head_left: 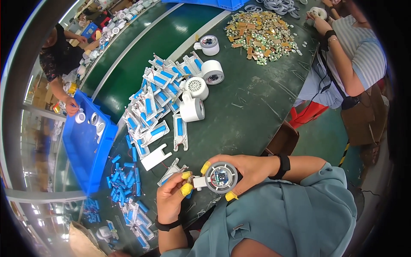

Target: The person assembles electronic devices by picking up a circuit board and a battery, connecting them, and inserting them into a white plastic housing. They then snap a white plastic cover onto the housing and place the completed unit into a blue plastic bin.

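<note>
A round white fan housing (208, 183) with a grey ring rests in my right hand (252, 170), whose fingers wrap round its rim. Inside the ring a small blue circuit board (221, 176) faces up, with red wires beside it. My left hand (170, 200) pinches thin wires at the end of the housing's short neck; its fingertips partly hide them. Yellow finger covers sit on fingertips of both hands. Just beyond my left hand lies a white handle shell (171, 171) with a blue battery in it. Another white shell piece (156, 157) lies farther off.
Handle shells with batteries (158, 96) lie heaped beside white fan housings (192, 109). Loose blue batteries (125, 182) lie left, near a blue tray (105, 150). Circuit boards (261, 36) and grey rings (280, 7) sit far off. Co-workers are at left (64, 64) and right (349, 51).
</note>
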`<state>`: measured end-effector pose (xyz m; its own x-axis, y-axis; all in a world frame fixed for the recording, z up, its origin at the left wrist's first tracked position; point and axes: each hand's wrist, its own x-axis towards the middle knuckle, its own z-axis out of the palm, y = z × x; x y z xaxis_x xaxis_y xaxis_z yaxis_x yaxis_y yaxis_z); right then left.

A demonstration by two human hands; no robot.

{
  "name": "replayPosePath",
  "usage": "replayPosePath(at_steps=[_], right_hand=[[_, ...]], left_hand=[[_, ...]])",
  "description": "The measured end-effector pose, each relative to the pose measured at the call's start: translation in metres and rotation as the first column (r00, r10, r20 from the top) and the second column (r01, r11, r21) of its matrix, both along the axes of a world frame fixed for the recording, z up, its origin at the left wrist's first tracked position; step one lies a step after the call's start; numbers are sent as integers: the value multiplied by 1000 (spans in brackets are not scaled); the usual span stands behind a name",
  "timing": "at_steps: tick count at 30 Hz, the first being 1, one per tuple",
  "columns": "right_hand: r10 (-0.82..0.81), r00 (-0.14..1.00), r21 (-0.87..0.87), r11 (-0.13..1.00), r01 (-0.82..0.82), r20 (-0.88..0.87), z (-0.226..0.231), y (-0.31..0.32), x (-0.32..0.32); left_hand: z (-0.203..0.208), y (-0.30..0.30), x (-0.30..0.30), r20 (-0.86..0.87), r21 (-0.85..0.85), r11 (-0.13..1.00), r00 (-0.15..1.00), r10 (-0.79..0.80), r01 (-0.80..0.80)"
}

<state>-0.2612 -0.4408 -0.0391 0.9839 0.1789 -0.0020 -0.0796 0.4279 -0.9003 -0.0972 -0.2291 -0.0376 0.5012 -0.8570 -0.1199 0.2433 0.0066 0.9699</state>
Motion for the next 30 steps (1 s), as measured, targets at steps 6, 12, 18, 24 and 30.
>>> replayPosePath(at_steps=[6,12,18,24,30], right_hand=[[-8,999,-74,997,11,37,-3,1,2],[-2,1000,-105,994,4,18,-1,1,0],[-4,1000,-76,997,5,6,-1,-3,-5],[61,997,85,995,-58,-37,0,2,-1],[241,956,212,956,-204,-166,0,4,-8]], left_hand=[[0,2,2,-13,23,1000,1000,4,-3],[0,5,1,-41,39,999,999,-13,14],[3,1,-1,-103,84,995,993,-51,59],[17,13,-2,-333,60,984,933,-136,165],[49,31,-20,-509,-101,976,833,-215,191]])
